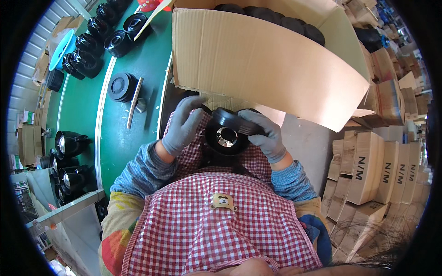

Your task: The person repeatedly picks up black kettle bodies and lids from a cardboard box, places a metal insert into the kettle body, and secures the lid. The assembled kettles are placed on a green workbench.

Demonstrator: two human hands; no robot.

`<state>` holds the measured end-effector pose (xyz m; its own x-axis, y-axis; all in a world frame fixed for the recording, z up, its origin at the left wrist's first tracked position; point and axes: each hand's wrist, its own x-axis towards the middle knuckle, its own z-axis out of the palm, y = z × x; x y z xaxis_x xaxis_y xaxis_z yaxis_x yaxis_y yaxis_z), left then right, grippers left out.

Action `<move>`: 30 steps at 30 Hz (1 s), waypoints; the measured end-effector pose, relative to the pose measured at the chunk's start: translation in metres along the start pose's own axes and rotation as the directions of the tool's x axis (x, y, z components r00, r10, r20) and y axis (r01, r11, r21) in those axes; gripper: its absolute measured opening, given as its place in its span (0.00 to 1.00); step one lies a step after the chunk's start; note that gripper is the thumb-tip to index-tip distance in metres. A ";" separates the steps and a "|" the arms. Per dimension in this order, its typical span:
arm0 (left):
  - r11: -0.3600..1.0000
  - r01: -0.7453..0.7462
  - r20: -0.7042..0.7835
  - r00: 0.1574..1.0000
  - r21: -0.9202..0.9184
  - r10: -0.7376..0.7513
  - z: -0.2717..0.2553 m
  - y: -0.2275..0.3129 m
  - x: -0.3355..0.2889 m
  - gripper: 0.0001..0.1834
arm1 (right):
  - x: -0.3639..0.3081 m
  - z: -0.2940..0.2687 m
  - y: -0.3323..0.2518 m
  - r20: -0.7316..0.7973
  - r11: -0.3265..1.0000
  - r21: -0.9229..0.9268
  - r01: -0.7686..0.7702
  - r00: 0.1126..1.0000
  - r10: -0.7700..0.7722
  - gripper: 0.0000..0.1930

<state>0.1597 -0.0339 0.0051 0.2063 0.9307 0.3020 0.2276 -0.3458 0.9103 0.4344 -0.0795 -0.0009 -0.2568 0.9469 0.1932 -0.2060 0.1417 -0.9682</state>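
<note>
We are grasping a black ribbed ring (228, 118) in our gloved right hand (268, 133), fingers and thumb clasping its right side, and we are holding it above the far part of the mouth of a black vessel (212, 143) with a shiny inside. The vessel is standing out in front of our checked apron (221, 225), beyond the right edge of the green bench (149, 83). Our gloved left hand (183, 129) is hovering just beside the vessel, its fingers loosely curving and its thumb standing apart; we cannot tell whether its fingertips are touching anything. On the bench, a black lid (120, 87) and a metal rod (133, 106) are lying near the right edge, while glossy black pots (87, 62) are standing toward the far end
</note>
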 end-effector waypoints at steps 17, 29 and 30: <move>0.878 -0.342 0.330 0.830 -0.334 0.449 0.030 -0.046 0.013 0.19 | 0.013 0.008 0.031 0.157 0.848 -0.429 0.310 0.950 -0.268 0.05; 0.876 -0.368 0.379 0.798 -0.310 0.469 0.027 -0.048 0.008 0.20 | 0.007 0.011 0.037 0.127 0.855 -0.447 0.262 0.965 -0.229 0.03; 0.880 -0.374 0.384 0.796 -0.293 0.467 0.027 -0.047 0.006 0.20 | 0.007 0.009 0.039 0.135 0.856 -0.450 0.256 0.966 -0.219 0.03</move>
<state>0.1764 -0.0151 -0.0434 0.6364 0.5338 0.5568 -0.1562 -0.6177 0.7708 0.4156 -0.0700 -0.0362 -0.3308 0.8452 0.4198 0.1825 0.4938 -0.8502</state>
